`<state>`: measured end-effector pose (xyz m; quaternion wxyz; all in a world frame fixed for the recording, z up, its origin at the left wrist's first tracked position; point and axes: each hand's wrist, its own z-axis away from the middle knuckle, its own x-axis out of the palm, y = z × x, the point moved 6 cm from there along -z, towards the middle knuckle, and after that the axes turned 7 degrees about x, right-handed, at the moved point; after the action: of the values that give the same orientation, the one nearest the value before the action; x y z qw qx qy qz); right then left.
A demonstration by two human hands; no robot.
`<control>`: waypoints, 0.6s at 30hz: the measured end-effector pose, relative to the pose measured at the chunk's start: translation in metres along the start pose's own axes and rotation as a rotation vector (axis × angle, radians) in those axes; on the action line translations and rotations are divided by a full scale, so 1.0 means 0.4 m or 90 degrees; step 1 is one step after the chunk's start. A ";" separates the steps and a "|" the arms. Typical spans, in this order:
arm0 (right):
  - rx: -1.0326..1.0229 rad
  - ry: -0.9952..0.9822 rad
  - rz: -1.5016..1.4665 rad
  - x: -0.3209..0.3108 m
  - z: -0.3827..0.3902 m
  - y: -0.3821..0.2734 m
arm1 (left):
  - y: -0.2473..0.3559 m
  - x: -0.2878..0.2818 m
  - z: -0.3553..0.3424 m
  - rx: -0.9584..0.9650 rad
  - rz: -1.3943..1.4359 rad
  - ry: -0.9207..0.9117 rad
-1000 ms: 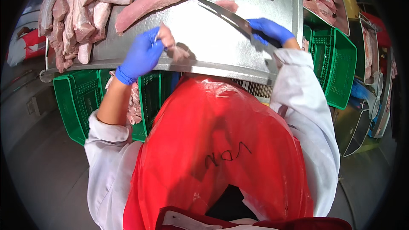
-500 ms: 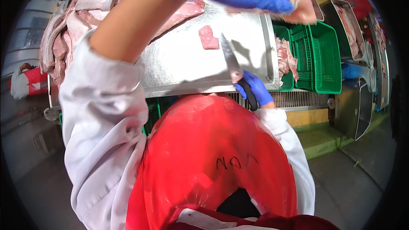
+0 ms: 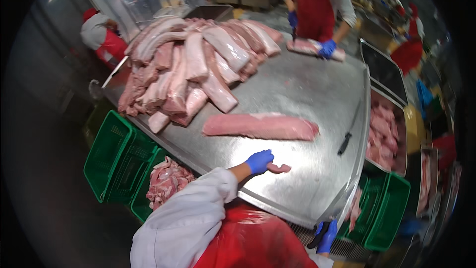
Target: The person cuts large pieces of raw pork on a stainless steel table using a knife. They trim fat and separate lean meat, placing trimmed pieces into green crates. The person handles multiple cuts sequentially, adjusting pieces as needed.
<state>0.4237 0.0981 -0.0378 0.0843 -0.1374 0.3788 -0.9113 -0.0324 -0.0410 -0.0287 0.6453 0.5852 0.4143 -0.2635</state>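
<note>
My left hand (image 3: 260, 162), in a blue glove, is closed on a small scrap of meat (image 3: 279, 168) at the near part of the metal table (image 3: 327, 178). Beyond it lies a long pink strip of meat (image 3: 260, 126), apart from the hand. At the table's near right corner my right hand (image 3: 327, 240), also gloved, grips the black handle of a knife (image 3: 318, 234); its blade is hard to make out. A second knife (image 3: 345, 141) with a black handle rests on the right side of the table.
A tall heap of meat slabs (image 3: 191, 64) covers the table's far left. Green crates (image 3: 111, 166) with trimmings stand at the left, another green crate (image 3: 389, 213) at the right. A metal bin (image 3: 404, 154) holds meat. Across the table, a co-worker (image 3: 317, 7) handles a slab.
The view has swung up and now takes in the whole table. My left hand has come back from the right side to the table and now holds a small scrap. My right hand keeps the knife.
</note>
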 end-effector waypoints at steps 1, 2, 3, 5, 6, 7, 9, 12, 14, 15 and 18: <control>-0.032 -0.044 0.028 0.030 -0.022 -0.009 | -0.053 -0.052 0.072 -0.031 0.002 0.053; -0.059 -0.091 0.060 0.076 -0.046 -0.019 | -0.114 -0.112 0.171 -0.069 0.005 0.105; -0.049 -0.103 0.035 0.134 -0.056 -0.023 | -0.177 -0.164 0.288 -0.086 -0.001 0.134; -0.078 -0.139 0.075 0.204 -0.098 -0.016 | -0.204 -0.315 0.479 -0.161 -0.042 0.108; -0.087 -0.171 0.102 0.250 -0.116 -0.011 | -0.272 -0.333 0.622 -0.235 -0.058 0.100; -0.079 -0.205 0.064 0.308 -0.088 -0.035 | -0.317 -0.365 0.729 -0.226 -0.094 0.094; -0.055 -0.140 -0.038 0.337 -0.130 -0.034 | -0.341 -0.406 0.848 -0.305 -0.154 0.032; -0.108 -0.118 -0.049 0.295 -0.222 -0.025 | -0.300 -0.512 0.885 -0.391 -0.211 -0.073; -0.135 0.047 -0.034 0.220 -0.308 -0.016 | -0.334 -0.516 0.816 -0.254 -0.222 -0.036; -0.166 0.019 -0.007 0.184 -0.336 -0.035 | -0.374 -0.485 0.789 -0.117 -0.302 0.099; -0.373 0.059 0.117 0.042 -0.393 -0.155 | -0.397 -0.486 0.452 -0.101 -0.129 0.072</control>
<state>0.3554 0.2419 -0.0967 0.1057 -0.0796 0.6394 -0.7574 -0.2230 -0.2729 0.0447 0.6354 0.5017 0.5262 -0.2604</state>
